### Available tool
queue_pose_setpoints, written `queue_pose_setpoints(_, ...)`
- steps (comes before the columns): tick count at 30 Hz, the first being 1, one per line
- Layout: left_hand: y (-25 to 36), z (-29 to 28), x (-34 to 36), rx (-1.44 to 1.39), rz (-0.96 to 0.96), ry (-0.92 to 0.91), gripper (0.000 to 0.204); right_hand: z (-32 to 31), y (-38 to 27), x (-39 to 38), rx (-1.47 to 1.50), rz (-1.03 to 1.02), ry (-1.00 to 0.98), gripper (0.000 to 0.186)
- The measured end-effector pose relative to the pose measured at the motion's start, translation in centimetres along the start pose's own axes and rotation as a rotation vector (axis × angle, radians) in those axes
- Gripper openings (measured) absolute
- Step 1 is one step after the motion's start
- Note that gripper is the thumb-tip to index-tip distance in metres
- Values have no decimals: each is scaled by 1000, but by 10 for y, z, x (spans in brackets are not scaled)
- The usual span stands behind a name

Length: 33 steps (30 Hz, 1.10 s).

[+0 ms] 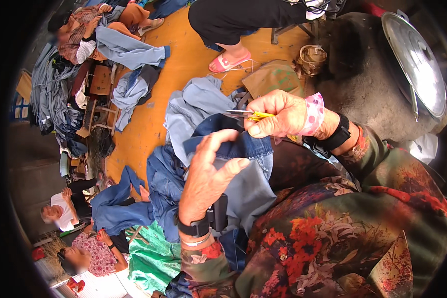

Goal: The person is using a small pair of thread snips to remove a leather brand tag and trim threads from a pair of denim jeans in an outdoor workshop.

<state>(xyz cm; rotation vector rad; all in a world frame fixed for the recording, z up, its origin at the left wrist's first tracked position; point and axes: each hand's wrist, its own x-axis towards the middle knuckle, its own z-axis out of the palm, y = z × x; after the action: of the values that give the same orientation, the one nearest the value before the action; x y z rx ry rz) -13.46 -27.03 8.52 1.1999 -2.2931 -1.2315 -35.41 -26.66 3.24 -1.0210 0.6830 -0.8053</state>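
Folds of blue denim jeans [256, 149] lie across my lap, dark at the waistband and paler on the leg below. My right hand [280, 114] is closed around small yellow-handled thread snips [260, 115], whose metal blades point left over the dark denim. A pink dotted band wraps that hand by the wrist. Over the jeans' left part is my left hand [206, 171], thumb and index finger spread apart with nothing between them. Its other fingers are mostly hidden, so whether they touch the cloth underneath is unclear.
Light-blue denim [196, 97] and darker jeans [166, 171] are heaped left of my lap. A brown bag [273, 79] sits beyond my right hand. A large metal lid [414, 62] stands at far right. Several people sit nearby; a foot in a pink sandal [230, 60] rests ahead.
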Motion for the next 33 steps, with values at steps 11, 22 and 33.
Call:
queue_pose_setpoints(11, -4, 23, -3, -837, -333, -129, 21, 1, 11, 0, -10, -11, 45, 17)
queue_pose_setpoints(22, -22, 34, -13, -1205, -392, 72, 20, -1, 6, -34, -770, -466, 151, 27)
queue_pose_setpoints(33, -23, 37, -14, -1264, -439, 178, 18, 9, 16, -34, -750, -492, 82, 28)
